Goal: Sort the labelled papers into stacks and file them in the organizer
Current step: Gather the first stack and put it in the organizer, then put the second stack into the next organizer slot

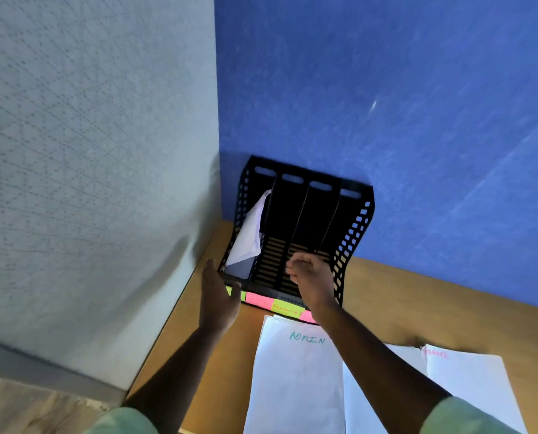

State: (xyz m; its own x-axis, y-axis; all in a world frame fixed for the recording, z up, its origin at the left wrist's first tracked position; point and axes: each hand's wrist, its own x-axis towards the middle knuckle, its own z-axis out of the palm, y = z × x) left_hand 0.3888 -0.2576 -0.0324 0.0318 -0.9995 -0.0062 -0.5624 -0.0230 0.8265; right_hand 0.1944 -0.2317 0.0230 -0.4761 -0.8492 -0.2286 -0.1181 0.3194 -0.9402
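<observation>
Your right forearm (371, 349) is covering the last pink label (307, 316) on the organizer (353, 227) and part of the middle stack (386, 411); motion blur is smearing the red heading on the right-hand stack (471, 386), and the bottom edge is cropping all three.

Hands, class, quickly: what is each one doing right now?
Left hand: open, fingers straight, holding nothing, beside the organizer.
Right hand: fingers curled; holding nothing visible.
</observation>
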